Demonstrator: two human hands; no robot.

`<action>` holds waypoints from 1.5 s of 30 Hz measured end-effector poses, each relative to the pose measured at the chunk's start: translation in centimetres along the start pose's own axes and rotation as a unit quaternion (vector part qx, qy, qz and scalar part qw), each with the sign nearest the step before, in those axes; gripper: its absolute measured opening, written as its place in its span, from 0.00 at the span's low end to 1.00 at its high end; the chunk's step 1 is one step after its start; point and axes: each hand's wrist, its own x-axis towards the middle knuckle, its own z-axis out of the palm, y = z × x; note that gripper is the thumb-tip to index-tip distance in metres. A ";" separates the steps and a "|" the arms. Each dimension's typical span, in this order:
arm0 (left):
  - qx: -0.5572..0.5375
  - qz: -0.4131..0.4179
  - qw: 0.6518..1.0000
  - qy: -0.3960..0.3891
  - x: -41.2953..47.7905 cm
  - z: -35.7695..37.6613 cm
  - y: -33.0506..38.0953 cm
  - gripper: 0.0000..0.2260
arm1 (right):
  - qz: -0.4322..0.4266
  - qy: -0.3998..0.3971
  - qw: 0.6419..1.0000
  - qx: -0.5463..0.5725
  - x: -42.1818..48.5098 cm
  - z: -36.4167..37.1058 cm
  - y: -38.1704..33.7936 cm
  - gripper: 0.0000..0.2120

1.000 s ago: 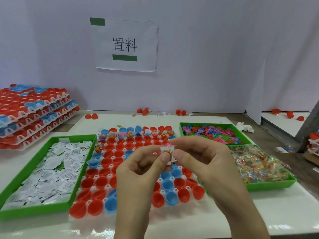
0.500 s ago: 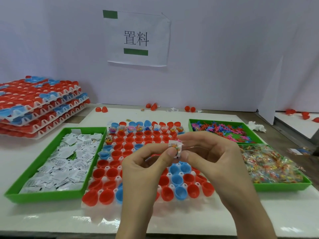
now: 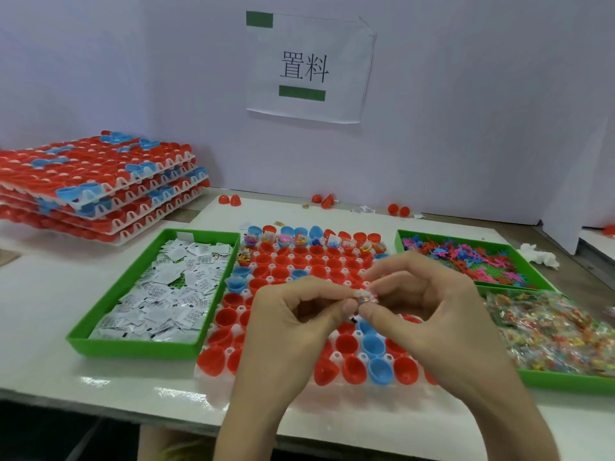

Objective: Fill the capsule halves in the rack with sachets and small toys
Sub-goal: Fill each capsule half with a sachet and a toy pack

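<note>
Head view: in the middle of the desk (image 3: 50, 327) sits the rack (image 3: 349, 392) of red and blue capsule halves (image 3: 213, 361), and both hands meet above it. The left hand (image 3: 286, 324) and right hand (image 3: 432, 314) each pinch one small clear packet (image 3: 364, 298) between thumb and forefinger, so both grips are grasping it (its contents are too small to make out). Only the far row of halves holds items. White sachets (image 3: 173, 294) fill the green tray (image 3: 133, 349) on the left. Toy packets (image 3: 549, 331) fill the near right tray (image 3: 565, 380).
</note>
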 end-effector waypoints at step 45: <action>0.388 -0.192 0.899 0.065 4.3 -14.4 -8.2 0.11 | -0.056 -0.234 0.915 -0.322 13.2 13.0 4.2 0.06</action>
